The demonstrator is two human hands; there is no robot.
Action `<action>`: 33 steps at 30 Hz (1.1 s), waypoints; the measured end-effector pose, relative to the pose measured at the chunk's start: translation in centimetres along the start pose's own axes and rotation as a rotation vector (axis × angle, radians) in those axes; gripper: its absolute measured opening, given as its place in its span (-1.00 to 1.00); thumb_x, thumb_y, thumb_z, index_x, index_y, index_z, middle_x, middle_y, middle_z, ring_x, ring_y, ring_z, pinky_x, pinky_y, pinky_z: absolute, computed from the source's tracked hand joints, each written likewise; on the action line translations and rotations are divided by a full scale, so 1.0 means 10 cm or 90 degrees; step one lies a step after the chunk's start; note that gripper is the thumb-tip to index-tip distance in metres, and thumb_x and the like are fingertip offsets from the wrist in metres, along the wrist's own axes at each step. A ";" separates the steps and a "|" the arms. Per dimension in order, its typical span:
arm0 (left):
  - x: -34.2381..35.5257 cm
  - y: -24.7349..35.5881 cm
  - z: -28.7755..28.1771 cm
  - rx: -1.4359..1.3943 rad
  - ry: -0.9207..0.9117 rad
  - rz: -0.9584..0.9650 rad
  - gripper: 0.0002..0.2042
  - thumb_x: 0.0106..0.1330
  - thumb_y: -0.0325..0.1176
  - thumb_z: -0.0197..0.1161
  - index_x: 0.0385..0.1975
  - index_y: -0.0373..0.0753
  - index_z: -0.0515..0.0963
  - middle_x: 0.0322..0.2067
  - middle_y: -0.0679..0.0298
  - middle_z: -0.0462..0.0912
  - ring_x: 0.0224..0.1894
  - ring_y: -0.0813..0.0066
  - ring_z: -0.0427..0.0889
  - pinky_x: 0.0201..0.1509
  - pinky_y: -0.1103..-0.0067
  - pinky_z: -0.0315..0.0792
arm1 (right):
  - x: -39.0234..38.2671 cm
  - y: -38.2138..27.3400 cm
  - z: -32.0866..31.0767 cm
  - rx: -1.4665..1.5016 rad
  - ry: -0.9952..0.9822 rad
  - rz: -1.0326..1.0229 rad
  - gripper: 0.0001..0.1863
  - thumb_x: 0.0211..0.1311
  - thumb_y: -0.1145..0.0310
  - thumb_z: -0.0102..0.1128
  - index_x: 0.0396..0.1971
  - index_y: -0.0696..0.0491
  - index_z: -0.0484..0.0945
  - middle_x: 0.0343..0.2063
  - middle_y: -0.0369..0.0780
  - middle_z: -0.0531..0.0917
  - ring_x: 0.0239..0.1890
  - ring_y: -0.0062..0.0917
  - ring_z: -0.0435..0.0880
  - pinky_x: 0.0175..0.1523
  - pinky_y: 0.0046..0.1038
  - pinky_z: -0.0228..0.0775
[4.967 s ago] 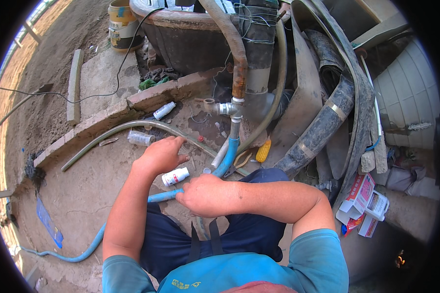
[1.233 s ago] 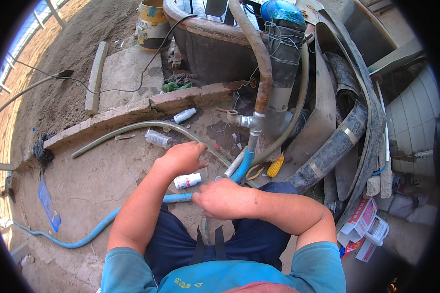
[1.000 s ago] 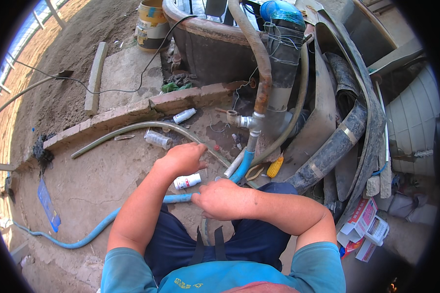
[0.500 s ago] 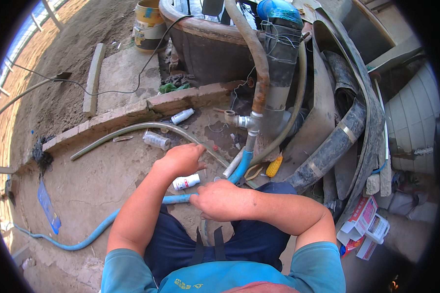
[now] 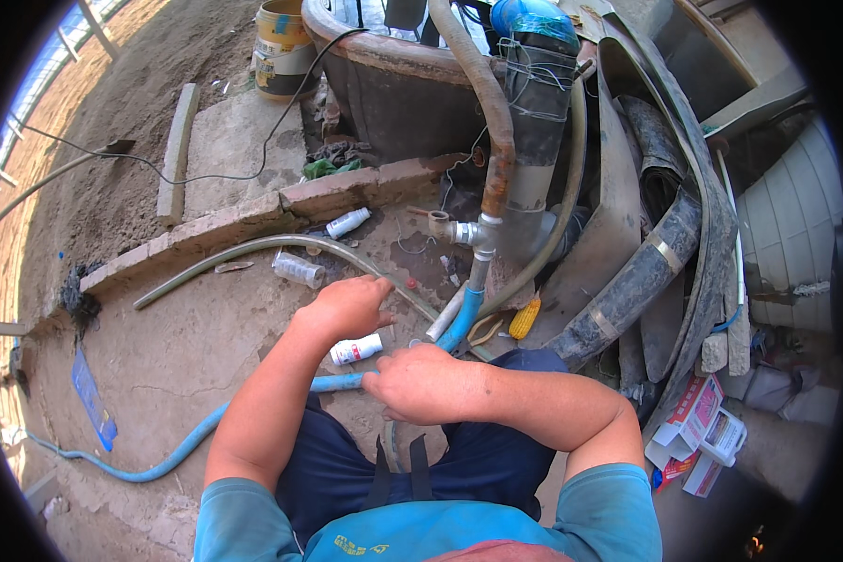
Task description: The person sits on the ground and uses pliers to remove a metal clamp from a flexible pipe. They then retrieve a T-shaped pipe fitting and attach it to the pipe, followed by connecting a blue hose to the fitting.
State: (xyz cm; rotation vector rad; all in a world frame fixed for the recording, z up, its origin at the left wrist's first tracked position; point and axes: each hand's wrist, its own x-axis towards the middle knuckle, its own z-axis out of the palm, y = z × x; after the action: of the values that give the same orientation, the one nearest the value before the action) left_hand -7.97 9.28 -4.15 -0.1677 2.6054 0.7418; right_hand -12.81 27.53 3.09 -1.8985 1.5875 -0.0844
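Note:
My left hand (image 5: pixel 348 307) is above the ground with its fingers bent in; what they hold, if anything, is hidden. Just below it lies a white bottle (image 5: pixel 356 349) with a coloured label. My right hand (image 5: pixel 423 382) is closed over my lap, beside the blue hose (image 5: pixel 339 382), which passes behind it. A small whitish tip shows above its knuckles, too small to name. The hose joins a metal pipe (image 5: pixel 479 272) with a valve-like fitting (image 5: pixel 461 231). A clear plastic bottle (image 5: pixel 300 269) and another white bottle (image 5: pixel 348 223) lie farther off.
A grey-green hose (image 5: pixel 244 249) curves across the ground before a low brick edge (image 5: pixel 215 220). Beyond stand a large dark tub (image 5: pixel 393 103) and a yellow bucket (image 5: pixel 283 56). A corn cob (image 5: pixel 525 318), a black pipe (image 5: pixel 637 281) and opened cartons (image 5: pixel 691 426) are at the right.

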 end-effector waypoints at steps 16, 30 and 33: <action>0.04 -0.04 0.04 -0.006 0.001 -0.004 -0.49 0.29 -0.15 0.40 0.19 -0.20 0.53 0.07 -0.03 0.66 0.15 -0.04 0.63 0.22 0.23 0.53 | 0.02 0.02 0.02 0.000 -0.012 0.008 -0.61 0.16 0.16 0.42 -0.16 0.10 0.55 -0.31 -0.09 0.68 -0.22 -0.14 0.76 -0.19 -0.10 0.61; 0.04 -0.06 0.03 -0.021 -0.001 -0.004 -0.50 0.30 -0.17 0.39 0.21 -0.22 0.52 0.12 -0.01 0.65 0.19 -0.01 0.61 0.27 0.25 0.50 | -0.01 0.02 0.00 0.004 0.013 0.001 -0.78 0.23 0.35 0.22 -0.18 0.12 0.60 -0.33 -0.07 0.75 -0.20 -0.16 0.80 -0.17 -0.11 0.63; 0.04 -0.08 0.04 -0.017 0.003 0.003 -0.50 0.30 -0.18 0.40 0.20 -0.23 0.52 0.11 -0.02 0.65 0.19 -0.01 0.61 0.26 0.25 0.50 | 0.00 0.02 0.00 0.005 0.008 0.004 -0.79 0.23 0.36 0.21 -0.18 0.12 0.60 -0.32 -0.07 0.75 -0.19 -0.15 0.80 -0.15 -0.11 0.64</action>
State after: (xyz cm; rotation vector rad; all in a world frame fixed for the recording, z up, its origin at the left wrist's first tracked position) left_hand -8.03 8.86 -5.04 -0.1716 2.6020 0.7796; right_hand -13.01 27.53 3.03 -1.8901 1.5999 -0.1003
